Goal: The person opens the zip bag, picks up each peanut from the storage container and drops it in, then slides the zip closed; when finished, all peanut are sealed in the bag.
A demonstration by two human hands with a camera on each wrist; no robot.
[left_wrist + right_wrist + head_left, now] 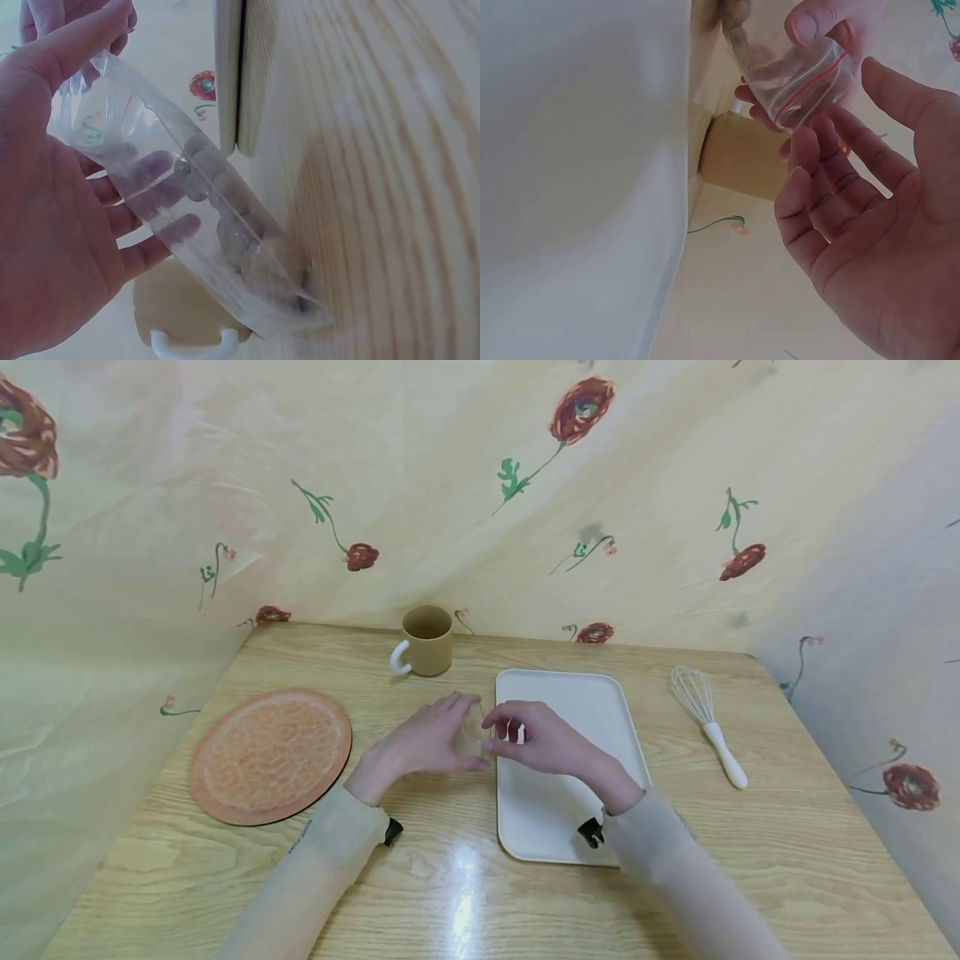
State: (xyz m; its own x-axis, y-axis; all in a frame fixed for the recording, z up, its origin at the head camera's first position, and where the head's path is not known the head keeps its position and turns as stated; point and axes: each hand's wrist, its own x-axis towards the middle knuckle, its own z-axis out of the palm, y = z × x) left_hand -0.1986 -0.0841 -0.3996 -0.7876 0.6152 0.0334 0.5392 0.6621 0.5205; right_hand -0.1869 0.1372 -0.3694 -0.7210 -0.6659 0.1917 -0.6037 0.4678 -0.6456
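A clear zip-lock bag [202,217] with several beige, rounded lumps in its lower part hangs just above the wooden table. My left hand [431,739] grips the bag near its top, thumb on one side and fingers behind it. In the right wrist view the red-lined zip strip [810,86] runs along the bag's mouth. My right hand [551,739] is beside that mouth, fingers loosely bent with fingertips right at the zip edge and the thumb apart from them. It is over the left part of a white rectangular tray [570,810].
A tan mug [427,643] with a white handle stands behind the hands. At left lies a round orange-patterned mat [270,756]. A white-handled whisk [708,722] lies right of the tray. Flower-printed cloth [450,485] hangs along the table's back and sides.
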